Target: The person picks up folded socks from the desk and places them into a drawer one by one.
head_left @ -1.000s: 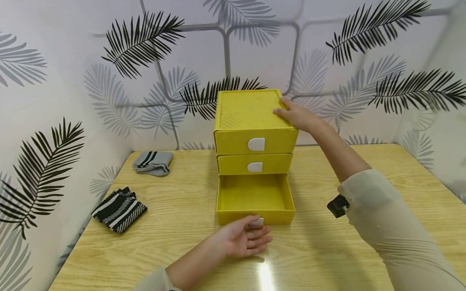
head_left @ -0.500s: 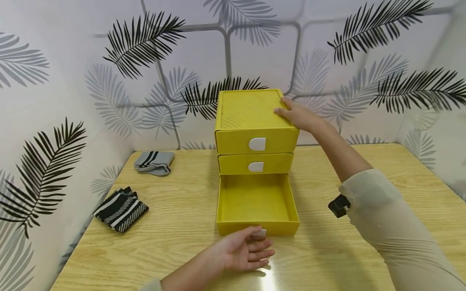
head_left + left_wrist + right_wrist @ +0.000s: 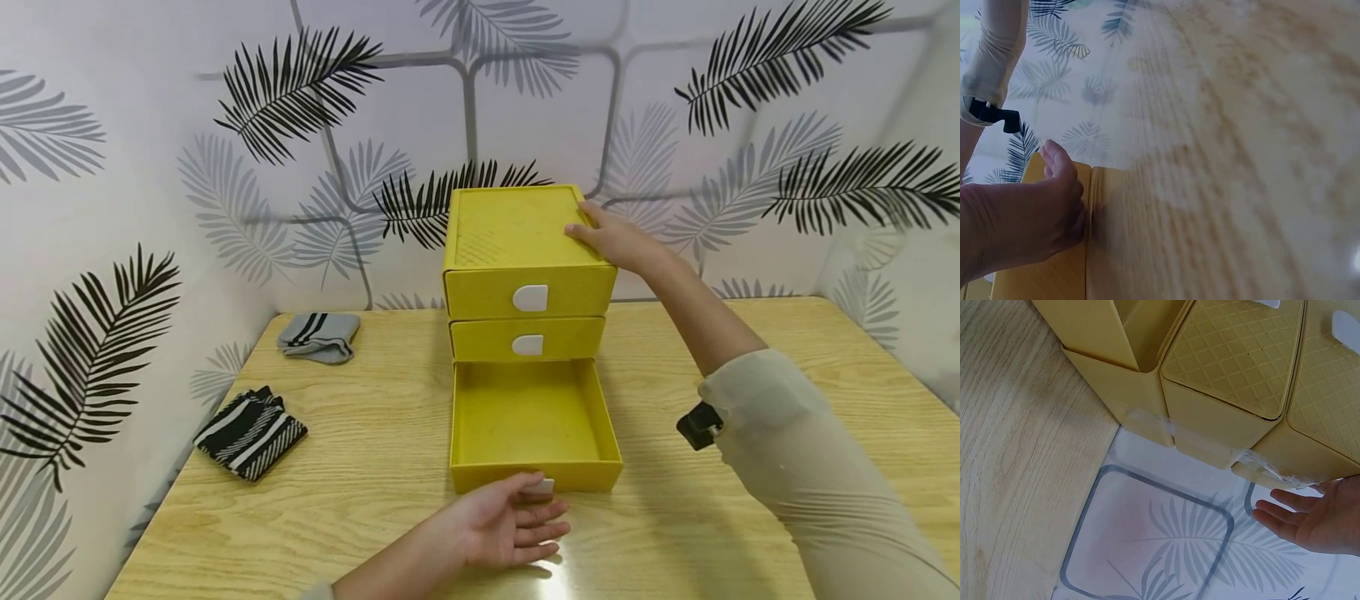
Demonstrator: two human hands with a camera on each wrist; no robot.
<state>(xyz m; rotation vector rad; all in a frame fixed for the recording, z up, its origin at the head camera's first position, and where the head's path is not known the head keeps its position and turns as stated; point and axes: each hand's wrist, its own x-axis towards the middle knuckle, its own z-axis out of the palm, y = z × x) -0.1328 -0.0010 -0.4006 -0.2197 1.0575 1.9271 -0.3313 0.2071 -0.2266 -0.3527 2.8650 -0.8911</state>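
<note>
A yellow three-drawer cabinet [image 3: 517,225] stands at the back middle of the table. Its bottom drawer [image 3: 532,417] is pulled out and has nothing in it; both upper drawers are closed. My left hand [image 3: 495,525] is at the front of this drawer, thumb hooked at its white handle [image 3: 548,486], the other fingers spread loosely below. In the left wrist view this hand lies against the yellow drawer front [image 3: 1047,275]. My right hand [image 3: 618,242] rests on the cabinet's top right edge. The right wrist view shows its fingers [image 3: 1285,515] extended along the cabinet's side.
To the left lie a folded grey cloth item [image 3: 318,337] with black stripes and a folded black-and-white patterned one [image 3: 251,433]. A leaf-patterned wall [image 3: 360,250] rises right behind the wooden table [image 3: 360,433].
The bottom drawer has slid farther out toward me, with my left hand moving along with it. My right hand has stayed on the cabinet's top edge.
</note>
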